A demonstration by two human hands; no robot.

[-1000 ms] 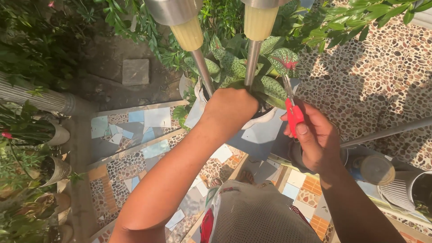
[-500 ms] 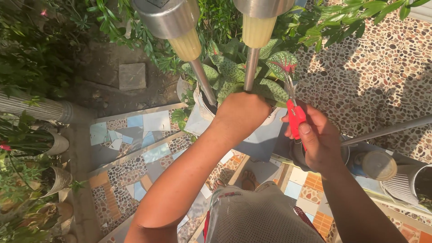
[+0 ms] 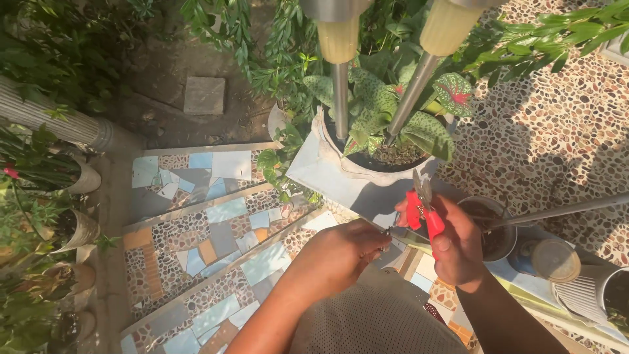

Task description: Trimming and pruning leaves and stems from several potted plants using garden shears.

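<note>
Hands meet at lower centre of the frame, below a white pot (image 3: 327,172) of spotted leaves (image 3: 373,111); the right hand (image 3: 455,246) is clamped round red-handled shears (image 3: 419,211), blades pointing up and seemingly parted, though the gap is small; the left hand (image 3: 341,252) is curled, fingertips pinching something thin and dark just beside the shears' handles, too small to identify; the two hands are nearly touching, both clear of the plant. Two metal stakes (image 3: 341,98) with pale yellow lamp heads stand in the pot's soil; a red-veined leaf (image 3: 453,92) sits at upper right of the foliage. Mosaic tile steps (image 3: 209,229) fill the lower left; pebble paving (image 3: 557,131) covers the right; a dark cup (image 3: 488,226) and a lidded tin (image 3: 550,259) stand at right, near the right wrist. Judging by this, trimming looks under way: no cuttings lie in sight, and the foliage appears largely intact, so most of the work seems left.
</note>
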